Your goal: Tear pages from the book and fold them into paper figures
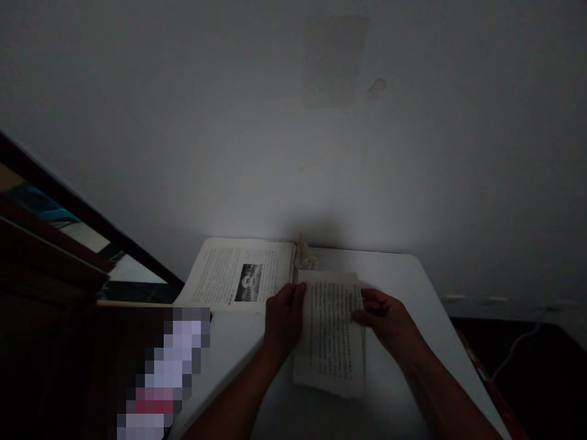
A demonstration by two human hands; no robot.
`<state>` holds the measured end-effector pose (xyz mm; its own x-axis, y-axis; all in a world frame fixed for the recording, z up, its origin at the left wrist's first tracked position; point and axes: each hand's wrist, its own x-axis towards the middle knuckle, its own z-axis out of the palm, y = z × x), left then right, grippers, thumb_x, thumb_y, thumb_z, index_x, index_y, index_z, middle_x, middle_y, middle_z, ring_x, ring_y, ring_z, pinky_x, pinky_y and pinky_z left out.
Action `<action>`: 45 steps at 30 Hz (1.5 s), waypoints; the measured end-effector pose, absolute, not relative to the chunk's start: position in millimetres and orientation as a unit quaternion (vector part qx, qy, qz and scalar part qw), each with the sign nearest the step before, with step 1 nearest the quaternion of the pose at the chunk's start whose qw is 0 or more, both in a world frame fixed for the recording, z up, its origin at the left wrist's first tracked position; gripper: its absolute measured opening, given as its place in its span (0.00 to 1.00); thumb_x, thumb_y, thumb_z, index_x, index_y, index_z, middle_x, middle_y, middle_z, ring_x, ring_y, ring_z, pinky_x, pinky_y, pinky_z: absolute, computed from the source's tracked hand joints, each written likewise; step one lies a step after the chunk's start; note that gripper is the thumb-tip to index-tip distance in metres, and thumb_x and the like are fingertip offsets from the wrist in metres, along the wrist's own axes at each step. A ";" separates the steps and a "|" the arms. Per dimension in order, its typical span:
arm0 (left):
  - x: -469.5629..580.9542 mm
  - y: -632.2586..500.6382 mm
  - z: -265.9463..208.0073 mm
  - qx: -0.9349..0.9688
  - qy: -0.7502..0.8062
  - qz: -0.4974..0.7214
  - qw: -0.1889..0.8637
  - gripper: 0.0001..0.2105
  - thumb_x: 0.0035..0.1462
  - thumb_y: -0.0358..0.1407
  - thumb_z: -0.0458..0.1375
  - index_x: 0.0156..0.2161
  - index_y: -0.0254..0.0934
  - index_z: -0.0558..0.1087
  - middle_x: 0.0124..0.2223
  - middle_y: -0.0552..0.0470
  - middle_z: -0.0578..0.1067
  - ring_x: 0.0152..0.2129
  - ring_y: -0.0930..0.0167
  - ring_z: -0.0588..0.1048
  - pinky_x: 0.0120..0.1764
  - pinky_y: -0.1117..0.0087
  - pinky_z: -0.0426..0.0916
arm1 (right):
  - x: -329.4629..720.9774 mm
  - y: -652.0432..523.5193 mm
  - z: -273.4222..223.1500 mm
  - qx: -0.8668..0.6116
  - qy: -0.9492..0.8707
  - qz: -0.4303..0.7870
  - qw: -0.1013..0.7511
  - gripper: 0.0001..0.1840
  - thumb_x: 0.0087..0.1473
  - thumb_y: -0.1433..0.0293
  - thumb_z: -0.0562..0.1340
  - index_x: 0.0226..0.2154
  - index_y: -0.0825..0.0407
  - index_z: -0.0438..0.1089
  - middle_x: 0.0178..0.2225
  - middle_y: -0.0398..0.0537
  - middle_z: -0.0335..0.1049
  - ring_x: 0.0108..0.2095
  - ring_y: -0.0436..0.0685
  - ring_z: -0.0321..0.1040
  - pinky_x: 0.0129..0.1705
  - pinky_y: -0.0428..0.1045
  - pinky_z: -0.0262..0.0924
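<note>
Between my two hands is a printed sheet of paper (329, 336), covered in rows of small dark characters, with an uneven lower edge. My left hand (285, 315) is closed on its left edge, thumb on top. On the right edge, my right hand (385, 315) pinches it between thumb and fingers. Whether it is one leaf or a few together I cannot tell. Behind and left of it, an open book page (217, 275) with a dark picture lies on the white table. A crumpled scrap (306, 253) rests beside that page's right edge.
The white table (389, 269) stands against a pale wall (220, 134) with a faint patch (334, 64) on it. Dark wooden furniture (41, 281) is at the left, near a blurred-out strip (169, 366). A white cable (516, 351) runs at the right.
</note>
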<state>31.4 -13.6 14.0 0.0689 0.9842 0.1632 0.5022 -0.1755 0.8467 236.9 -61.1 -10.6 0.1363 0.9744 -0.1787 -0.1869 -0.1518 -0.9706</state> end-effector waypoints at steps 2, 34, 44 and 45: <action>30.3 -12.7 13.7 0.663 0.559 0.388 0.314 0.18 0.59 0.44 0.47 0.26 0.34 0.69 0.20 0.56 0.68 0.19 0.74 0.67 0.24 0.76 0.57 | 239.3 -60.8 -12.6 -0.533 -0.364 0.546 0.534 0.25 0.32 0.68 0.72 0.38 0.54 0.72 0.23 0.43 0.72 0.26 0.54 0.69 0.32 0.51 0.63; 25.6 -10.8 15.1 0.651 0.570 0.395 0.309 0.18 0.57 0.46 0.47 0.24 0.35 0.68 0.20 0.56 0.68 0.20 0.73 0.67 0.24 0.75 0.58 | 235.5 -66.7 -12.1 -0.532 -0.436 0.524 0.502 0.11 0.44 0.62 0.66 0.20 0.54 0.75 0.18 0.43 0.69 0.23 0.52 0.63 0.28 0.49 0.56; 25.2 -11.4 13.5 0.643 0.569 0.398 0.324 0.18 0.57 0.46 0.48 0.24 0.35 0.69 0.19 0.57 0.67 0.19 0.73 0.67 0.24 0.75 0.57 | 234.1 -64.8 -2.8 -0.524 -0.448 0.537 0.486 0.13 0.45 0.60 0.65 0.26 0.54 0.77 0.24 0.46 0.74 0.29 0.58 0.68 0.34 0.52 0.60; 25.6 -11.9 13.6 0.644 0.570 0.395 0.324 0.18 0.57 0.46 0.48 0.25 0.35 0.69 0.19 0.56 0.68 0.20 0.73 0.67 0.24 0.75 0.57 | 233.6 -65.3 -2.9 -0.533 -0.446 0.530 0.486 0.14 0.45 0.60 0.65 0.24 0.54 0.76 0.23 0.45 0.72 0.28 0.57 0.67 0.33 0.52 0.59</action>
<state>25.6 -11.9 13.6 0.0390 0.9896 0.1387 0.4770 -0.1404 0.8676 233.6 -65.3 -2.9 0.0405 0.9906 -0.1306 -0.0389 -0.1291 -0.9909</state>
